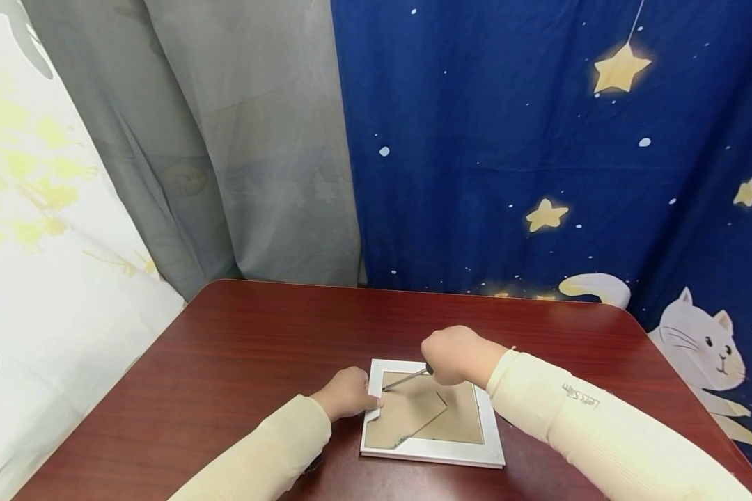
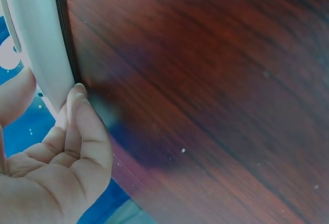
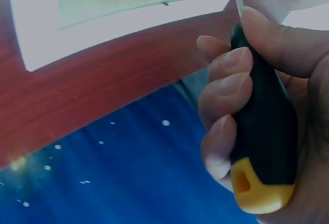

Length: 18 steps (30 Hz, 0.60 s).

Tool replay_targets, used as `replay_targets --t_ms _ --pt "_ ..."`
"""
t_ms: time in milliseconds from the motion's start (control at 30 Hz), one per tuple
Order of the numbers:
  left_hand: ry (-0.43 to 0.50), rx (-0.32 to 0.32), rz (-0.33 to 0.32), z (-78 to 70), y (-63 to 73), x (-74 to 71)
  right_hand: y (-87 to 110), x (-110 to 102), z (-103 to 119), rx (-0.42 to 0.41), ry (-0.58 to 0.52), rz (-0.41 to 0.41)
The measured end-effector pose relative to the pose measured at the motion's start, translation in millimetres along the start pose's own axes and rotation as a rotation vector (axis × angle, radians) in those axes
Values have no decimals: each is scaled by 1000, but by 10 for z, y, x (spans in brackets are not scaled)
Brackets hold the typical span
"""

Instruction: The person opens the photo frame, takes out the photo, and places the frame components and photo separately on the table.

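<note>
A white picture frame [image 1: 439, 456] lies on the table with its tan backing board [image 1: 407, 410] facing up. My left hand [image 1: 346, 393] holds the frame's left side, thumb on top and fingers at the outer edge. In the left wrist view, the fingertips [image 2: 79, 93] are right at the frame's dark lower edge. My right hand [image 1: 460, 355] grips a screwdriver [image 3: 264, 126] by its black handle with a yellow end. The thin metal shaft slants down to the left, its tip at the board's upper left, by the inner rim.
The dark red wooden table [image 1: 276, 334] extends all round the frame. Behind it hang a grey curtain [image 1: 276, 139] and a blue star-patterned curtain [image 1: 476, 139]. Pale printed fabric [image 1: 50, 292] hangs on the left. A dark object [image 1: 313, 463] shows partly beneath the left sleeve.
</note>
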<state>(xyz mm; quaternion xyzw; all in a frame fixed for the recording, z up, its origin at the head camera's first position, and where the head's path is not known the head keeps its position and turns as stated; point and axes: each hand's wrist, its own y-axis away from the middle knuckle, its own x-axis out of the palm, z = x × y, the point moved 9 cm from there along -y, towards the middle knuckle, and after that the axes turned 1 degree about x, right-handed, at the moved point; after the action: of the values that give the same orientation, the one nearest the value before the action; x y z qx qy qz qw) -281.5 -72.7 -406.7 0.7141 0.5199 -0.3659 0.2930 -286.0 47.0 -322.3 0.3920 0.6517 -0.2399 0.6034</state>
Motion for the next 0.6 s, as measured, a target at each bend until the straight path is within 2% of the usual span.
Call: replay_targets --t_ms 367,600 --pt "-18 18 9 -1 8 -32 -191 -276 342 -6 265 38" --pt "29 46 7 -4 10 -41 -317 -423 615 -70 436 34"
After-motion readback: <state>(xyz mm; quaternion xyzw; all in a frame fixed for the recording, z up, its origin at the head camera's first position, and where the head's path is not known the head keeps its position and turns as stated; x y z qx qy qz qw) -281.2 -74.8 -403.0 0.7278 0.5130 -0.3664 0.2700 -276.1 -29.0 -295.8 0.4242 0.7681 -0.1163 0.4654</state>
